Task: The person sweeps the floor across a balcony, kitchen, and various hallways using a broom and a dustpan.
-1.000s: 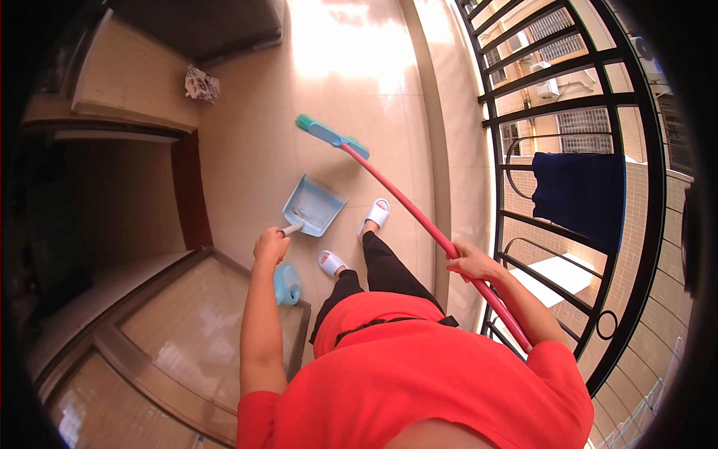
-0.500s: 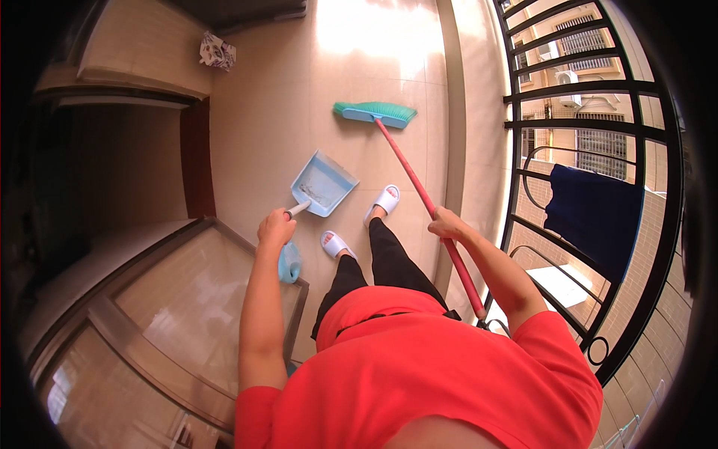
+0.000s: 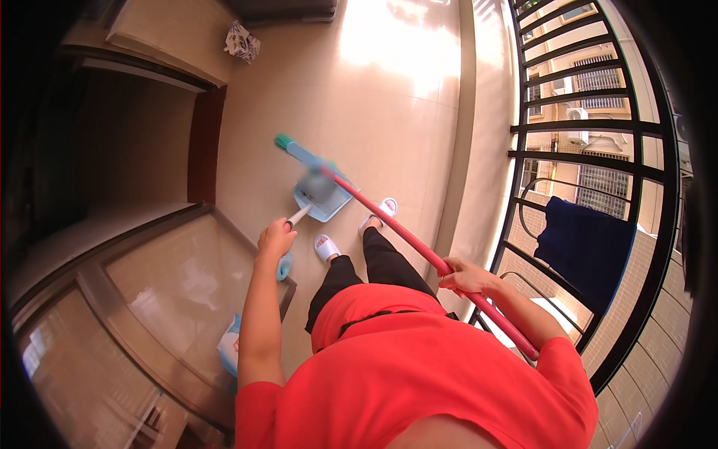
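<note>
My left hand (image 3: 277, 238) is closed round the pale handle of a light-blue dustpan (image 3: 326, 214), which rests on the floor ahead of my feet. In my right hand (image 3: 465, 275) is the long red handle of a broom (image 3: 396, 224), running slantwise down to the dustpan. The broom's blue and green head lies across the far side of the pan and sticks out to the left. A blurred patch covers the middle of the pan, so what is in it is mostly hidden.
A glass-panelled door frame (image 3: 217, 299) stands at left, with a blue container (image 3: 284, 266) and a white-and-blue package (image 3: 229, 346) near it. Black railings (image 3: 576, 157) with a dark blue cloth (image 3: 580, 251) line the right. A crumpled patterned bag (image 3: 242, 42) sits far left.
The broom head has swung left and nearer, from the open floor to over the dustpan. My right hand has moved slightly nearer with the handle. The dustpan stays in about the same place.
</note>
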`<act>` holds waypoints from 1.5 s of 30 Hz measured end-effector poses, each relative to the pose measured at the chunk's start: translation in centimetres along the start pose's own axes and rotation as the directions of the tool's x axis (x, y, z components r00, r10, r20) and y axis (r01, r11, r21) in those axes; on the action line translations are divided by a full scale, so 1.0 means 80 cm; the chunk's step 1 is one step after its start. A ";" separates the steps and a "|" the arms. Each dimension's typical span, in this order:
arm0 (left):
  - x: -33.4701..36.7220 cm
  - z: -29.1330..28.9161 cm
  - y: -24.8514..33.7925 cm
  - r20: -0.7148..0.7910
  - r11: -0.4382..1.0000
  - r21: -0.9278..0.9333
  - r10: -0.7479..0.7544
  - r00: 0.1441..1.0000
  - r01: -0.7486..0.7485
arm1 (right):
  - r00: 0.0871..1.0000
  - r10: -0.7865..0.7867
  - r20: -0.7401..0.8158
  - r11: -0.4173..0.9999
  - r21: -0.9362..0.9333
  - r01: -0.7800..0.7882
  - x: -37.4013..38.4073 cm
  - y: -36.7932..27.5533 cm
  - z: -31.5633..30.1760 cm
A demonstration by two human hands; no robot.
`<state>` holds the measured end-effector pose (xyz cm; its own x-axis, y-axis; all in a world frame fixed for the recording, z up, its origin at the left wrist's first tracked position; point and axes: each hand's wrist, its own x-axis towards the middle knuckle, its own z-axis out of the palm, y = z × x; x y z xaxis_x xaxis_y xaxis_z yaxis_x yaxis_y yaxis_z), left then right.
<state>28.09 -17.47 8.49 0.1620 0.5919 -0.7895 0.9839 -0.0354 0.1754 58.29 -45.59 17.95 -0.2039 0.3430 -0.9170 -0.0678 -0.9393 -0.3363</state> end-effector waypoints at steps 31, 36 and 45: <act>-0.114 0.139 -0.197 0.037 0.920 -0.382 -0.080 0.996 0.088 | 1.000 0.006 0.031 0.985 -0.175 0.000 -0.042 0.166 0.213; -0.165 0.176 -0.207 -0.069 0.929 -0.368 -0.064 0.996 0.034 | 0.983 -0.062 -0.171 0.959 -0.282 0.012 -0.039 0.153 0.189; -0.223 0.232 -0.186 -0.019 0.889 -0.424 -0.197 0.980 0.170 | 0.904 -0.256 -0.342 0.642 -0.760 -0.106 0.117 0.068 0.066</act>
<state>11.95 -42.45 9.03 -0.0363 0.6025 -0.7973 0.8706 0.4108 0.2708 50.89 -47.51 8.68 0.1672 0.5524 -0.8166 0.7200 -0.6343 -0.2816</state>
